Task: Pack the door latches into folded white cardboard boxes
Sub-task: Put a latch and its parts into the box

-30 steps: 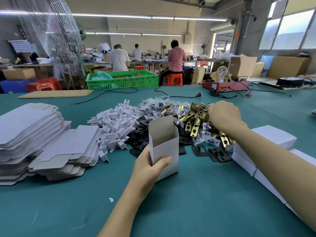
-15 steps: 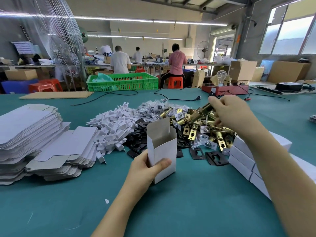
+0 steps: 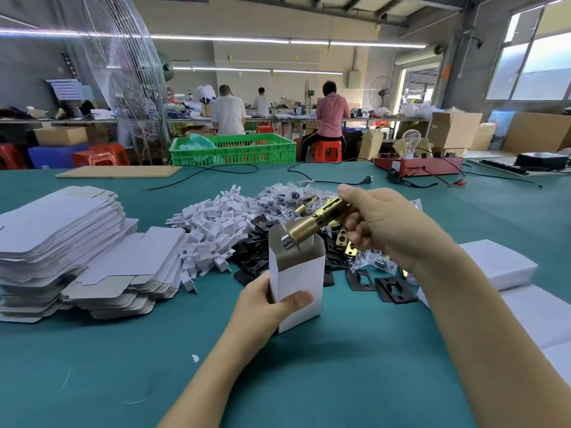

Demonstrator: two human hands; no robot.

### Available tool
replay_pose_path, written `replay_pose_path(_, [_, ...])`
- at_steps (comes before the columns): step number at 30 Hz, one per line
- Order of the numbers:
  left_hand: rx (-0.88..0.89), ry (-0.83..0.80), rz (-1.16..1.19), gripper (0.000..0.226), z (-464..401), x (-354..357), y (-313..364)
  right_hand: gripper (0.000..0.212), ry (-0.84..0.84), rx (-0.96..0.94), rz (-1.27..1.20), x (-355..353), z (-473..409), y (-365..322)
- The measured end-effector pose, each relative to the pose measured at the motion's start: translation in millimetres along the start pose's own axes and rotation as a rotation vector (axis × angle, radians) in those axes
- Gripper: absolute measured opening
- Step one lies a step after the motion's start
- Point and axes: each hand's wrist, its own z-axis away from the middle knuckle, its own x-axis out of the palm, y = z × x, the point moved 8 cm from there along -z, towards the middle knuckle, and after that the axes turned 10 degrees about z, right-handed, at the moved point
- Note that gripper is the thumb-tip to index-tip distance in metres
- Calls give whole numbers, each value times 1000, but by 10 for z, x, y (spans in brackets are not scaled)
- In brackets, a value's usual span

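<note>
My left hand (image 3: 264,299) grips an upright white cardboard box (image 3: 301,279) with its top open, standing on the green table (image 3: 278,381). My right hand (image 3: 375,225) holds a brass door latch (image 3: 312,225) tilted down to the left. The latch's silver bolt end sits at the box's open mouth. Behind lies a heap of bagged brass latches (image 3: 346,245) and black strike plates (image 3: 380,287).
Flat unfolded boxes (image 3: 61,242) are stacked at the left. White cardboard inserts (image 3: 213,230) are piled in the middle. Closed white boxes (image 3: 500,267) lie at the right. A green crate (image 3: 234,149), cables and a red tester with a bulb (image 3: 417,165) sit at the far edge.
My right hand lifted a brass latch out of the heap and brought it left and down to the mouth of the box. My left hand kept holding the box.
</note>
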Motion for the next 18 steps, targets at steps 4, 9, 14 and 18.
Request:
replay_pose_path(4, [4,10,-10,45,-10,-15,-3,36,1,-30,84,19,-42,45])
replay_pose_path(9, [16,33,-30,41,11,-11,-5,41,86,-93,251,-19,-38,-21])
replay_pose_path(14, [41,64,-52,40,38,-3,33,55,176,-297,736,85,74,-270])
replay_pose_path(18, [48,68,-58,35,40,12,44,52,137,-372,986,260,80,-321])
